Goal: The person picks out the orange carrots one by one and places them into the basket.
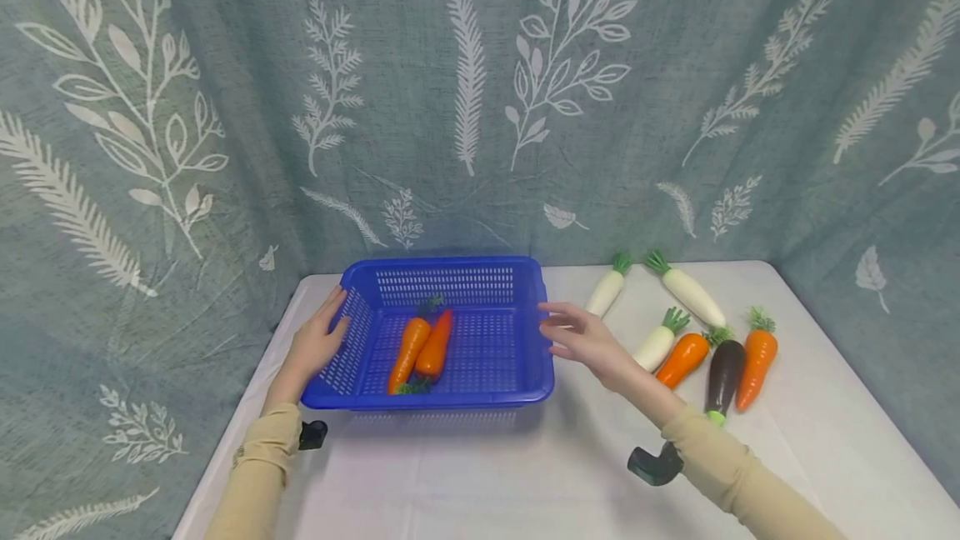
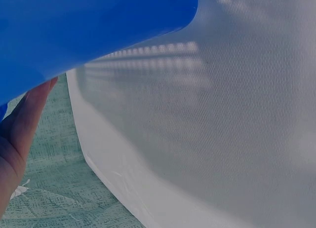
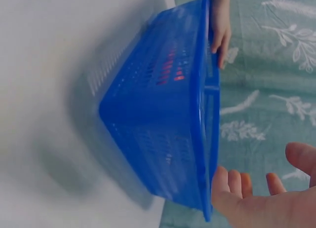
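Note:
A blue plastic basket with slotted walls holds an orange carrot and a redder carrot, lying side by side. At the basket's left rim, my left hand grips the edge, thumb over the inner side. One finger of it shows beneath blue plastic in the left wrist view. My right hand is at the right rim with fingertips touching the outside. In the right wrist view its thumb stands away from the rim.
Right of the basket lie several white radishes, a dark eggplant, an orange carrot and another carrot partly behind the right forearm. The white table meets a leaf-patterned curtain at the back.

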`<state>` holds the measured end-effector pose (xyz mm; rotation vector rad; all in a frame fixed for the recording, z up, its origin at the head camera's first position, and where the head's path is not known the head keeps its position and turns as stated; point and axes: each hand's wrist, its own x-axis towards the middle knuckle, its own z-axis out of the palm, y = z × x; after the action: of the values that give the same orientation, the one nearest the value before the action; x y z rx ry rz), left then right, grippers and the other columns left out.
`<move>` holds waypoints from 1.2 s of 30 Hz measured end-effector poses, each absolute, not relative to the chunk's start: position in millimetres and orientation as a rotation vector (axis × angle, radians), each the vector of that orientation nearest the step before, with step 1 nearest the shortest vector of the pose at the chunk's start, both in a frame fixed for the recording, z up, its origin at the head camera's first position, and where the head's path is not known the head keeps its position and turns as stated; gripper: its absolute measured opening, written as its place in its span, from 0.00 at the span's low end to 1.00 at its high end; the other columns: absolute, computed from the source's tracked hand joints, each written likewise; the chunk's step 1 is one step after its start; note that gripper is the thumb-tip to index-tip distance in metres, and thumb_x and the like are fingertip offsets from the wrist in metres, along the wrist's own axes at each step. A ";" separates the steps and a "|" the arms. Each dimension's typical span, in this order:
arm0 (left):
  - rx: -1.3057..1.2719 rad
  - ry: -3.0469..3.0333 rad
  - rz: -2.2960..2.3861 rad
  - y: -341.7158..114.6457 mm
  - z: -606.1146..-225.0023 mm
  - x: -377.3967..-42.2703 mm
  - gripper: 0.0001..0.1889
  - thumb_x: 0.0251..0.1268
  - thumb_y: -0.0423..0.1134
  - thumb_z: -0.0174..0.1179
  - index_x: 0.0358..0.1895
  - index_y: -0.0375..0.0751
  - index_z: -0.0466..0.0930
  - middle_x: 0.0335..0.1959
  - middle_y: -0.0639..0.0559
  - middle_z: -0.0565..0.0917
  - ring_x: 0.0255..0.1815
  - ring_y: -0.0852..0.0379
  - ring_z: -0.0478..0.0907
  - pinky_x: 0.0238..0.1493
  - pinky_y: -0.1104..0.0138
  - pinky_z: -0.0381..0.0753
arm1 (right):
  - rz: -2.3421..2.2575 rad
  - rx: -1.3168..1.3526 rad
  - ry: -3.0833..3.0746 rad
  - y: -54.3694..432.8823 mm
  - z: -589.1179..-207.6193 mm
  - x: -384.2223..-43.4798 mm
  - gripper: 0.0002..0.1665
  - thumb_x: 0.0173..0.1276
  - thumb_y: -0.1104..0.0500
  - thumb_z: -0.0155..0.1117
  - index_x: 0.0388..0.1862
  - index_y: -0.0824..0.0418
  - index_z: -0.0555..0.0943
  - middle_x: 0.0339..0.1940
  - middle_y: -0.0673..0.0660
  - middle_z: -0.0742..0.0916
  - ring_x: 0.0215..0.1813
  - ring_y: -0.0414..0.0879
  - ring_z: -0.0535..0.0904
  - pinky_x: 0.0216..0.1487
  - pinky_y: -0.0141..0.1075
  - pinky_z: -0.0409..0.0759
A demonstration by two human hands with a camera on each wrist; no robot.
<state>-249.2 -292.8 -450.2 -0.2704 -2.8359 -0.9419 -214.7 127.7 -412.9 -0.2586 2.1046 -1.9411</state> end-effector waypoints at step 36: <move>-0.260 -2.824 -0.965 -292.2 -448.2 -248.5 0.27 0.75 0.33 0.45 0.73 0.25 0.55 0.75 0.32 0.54 0.72 0.30 0.55 0.69 0.40 0.55 | -1.949 0.397 2.375 229.0 -430.6 -222.5 0.36 0.76 0.59 0.51 0.77 0.69 0.53 0.72 0.75 0.61 0.72 0.65 0.60 0.70 0.52 0.64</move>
<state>-248.5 -292.2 -448.2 -0.2605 -2.8242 -0.9645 -222.5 229.0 -430.6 0.3971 2.3751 -1.9495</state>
